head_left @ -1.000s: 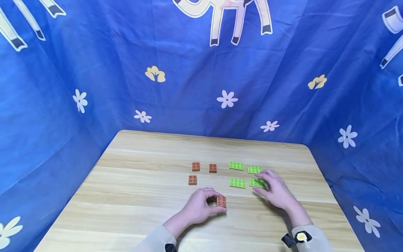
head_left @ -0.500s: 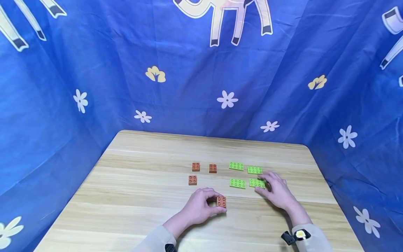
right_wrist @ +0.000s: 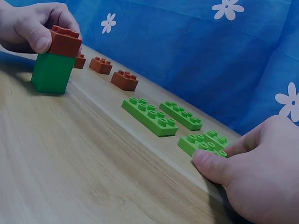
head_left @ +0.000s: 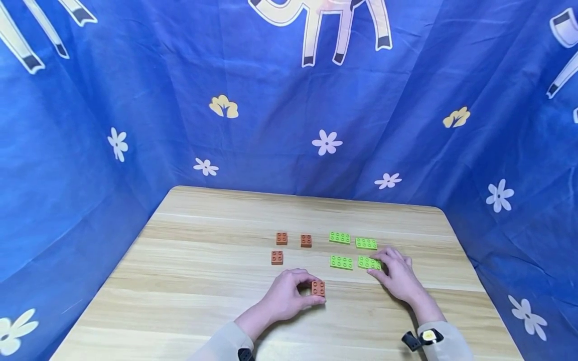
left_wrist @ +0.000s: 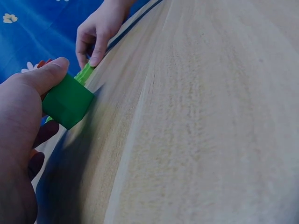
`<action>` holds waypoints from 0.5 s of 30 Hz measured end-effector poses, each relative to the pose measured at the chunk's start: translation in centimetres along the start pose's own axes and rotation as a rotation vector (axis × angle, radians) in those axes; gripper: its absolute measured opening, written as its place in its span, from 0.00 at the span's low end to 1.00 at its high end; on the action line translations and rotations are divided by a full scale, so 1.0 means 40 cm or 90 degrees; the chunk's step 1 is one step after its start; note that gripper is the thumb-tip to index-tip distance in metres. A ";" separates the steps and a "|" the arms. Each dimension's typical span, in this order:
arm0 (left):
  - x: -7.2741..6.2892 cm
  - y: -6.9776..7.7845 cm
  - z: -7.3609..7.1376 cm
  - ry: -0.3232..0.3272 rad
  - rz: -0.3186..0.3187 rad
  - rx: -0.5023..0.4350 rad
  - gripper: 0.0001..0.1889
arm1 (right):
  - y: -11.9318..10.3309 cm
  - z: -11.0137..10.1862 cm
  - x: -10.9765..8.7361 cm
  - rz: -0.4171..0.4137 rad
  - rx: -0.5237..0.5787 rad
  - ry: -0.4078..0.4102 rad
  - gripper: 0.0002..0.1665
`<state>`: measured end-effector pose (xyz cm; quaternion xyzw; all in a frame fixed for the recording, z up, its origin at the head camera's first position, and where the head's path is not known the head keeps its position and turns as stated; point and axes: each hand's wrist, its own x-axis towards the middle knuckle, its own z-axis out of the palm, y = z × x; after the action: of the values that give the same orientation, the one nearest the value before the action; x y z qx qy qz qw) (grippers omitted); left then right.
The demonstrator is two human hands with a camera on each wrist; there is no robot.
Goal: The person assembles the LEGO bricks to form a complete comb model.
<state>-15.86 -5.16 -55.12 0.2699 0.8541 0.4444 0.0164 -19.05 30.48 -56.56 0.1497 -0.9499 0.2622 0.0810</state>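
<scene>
Between thumb and fingers, my left hand (head_left: 289,296) holds a stack near the front of the table: a brown 2x2 brick (right_wrist: 65,41) on top of a darker green block (right_wrist: 52,73). The stack's green underside shows in the left wrist view, so it is tilted toward that camera. My right hand (head_left: 399,278) pinches the right end of a light green 2x4 brick (head_left: 368,262), the front right one of its group. Its thumb lies on the near side and its fingers on the far side, partly hidden in the right wrist view.
Other light green 2x4 bricks lie close by: front left (head_left: 341,262), back left (head_left: 339,237) and back right (head_left: 366,243). Three brown 2x2 bricks (head_left: 277,257) lie farther left. A blue patterned curtain (head_left: 271,145) surrounds the wooden table (head_left: 189,281).
My right hand has shifted slightly to the right along the light green brick, uncovering more of it. The left hand and its stack have stayed in place.
</scene>
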 end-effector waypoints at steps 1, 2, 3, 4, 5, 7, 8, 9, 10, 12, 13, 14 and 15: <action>0.000 0.000 0.001 0.001 0.002 -0.002 0.22 | 0.000 0.000 -0.001 -0.001 -0.001 0.001 0.23; 0.000 0.000 0.001 0.001 0.002 -0.003 0.22 | 0.000 0.000 -0.003 -0.003 -0.003 0.003 0.23; 0.000 0.001 0.002 0.000 0.003 -0.003 0.22 | 0.000 0.000 -0.004 -0.005 -0.003 0.007 0.23; 0.000 0.001 0.003 0.000 0.004 -0.003 0.22 | 0.000 0.000 -0.005 -0.008 -0.003 0.011 0.24; 0.000 0.001 0.003 -0.001 0.003 -0.002 0.23 | -0.001 -0.001 -0.007 -0.011 -0.005 0.015 0.24; 0.000 0.002 0.004 -0.003 -0.001 -0.001 0.23 | -0.005 -0.003 -0.009 -0.015 -0.006 0.023 0.24; 0.000 0.002 0.005 -0.004 -0.004 0.000 0.23 | -0.009 -0.005 -0.010 -0.015 -0.006 0.026 0.24; -0.001 0.002 0.005 -0.005 -0.005 0.002 0.24 | -0.013 -0.006 -0.011 -0.015 -0.005 0.028 0.24; -0.001 0.002 0.005 -0.005 -0.007 0.001 0.24 | -0.019 -0.008 -0.011 -0.014 -0.004 0.029 0.24; -0.001 0.001 0.004 -0.005 -0.010 0.002 0.24 | -0.032 -0.013 -0.010 -0.018 0.000 0.033 0.23; -0.001 0.000 0.004 -0.003 -0.010 0.002 0.24 | -0.038 -0.015 -0.009 -0.021 0.003 0.035 0.23; -0.001 -0.001 0.004 -0.002 -0.009 0.002 0.24 | -0.046 -0.018 -0.007 -0.025 0.006 0.036 0.23; -0.001 -0.002 0.004 0.000 -0.008 0.003 0.24 | -0.054 -0.021 -0.005 -0.031 0.009 0.038 0.23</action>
<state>-15.82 -5.11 -55.26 0.2644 0.8567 0.4425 0.0185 -18.09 29.20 -54.87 0.1658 -0.9412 0.2711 0.1146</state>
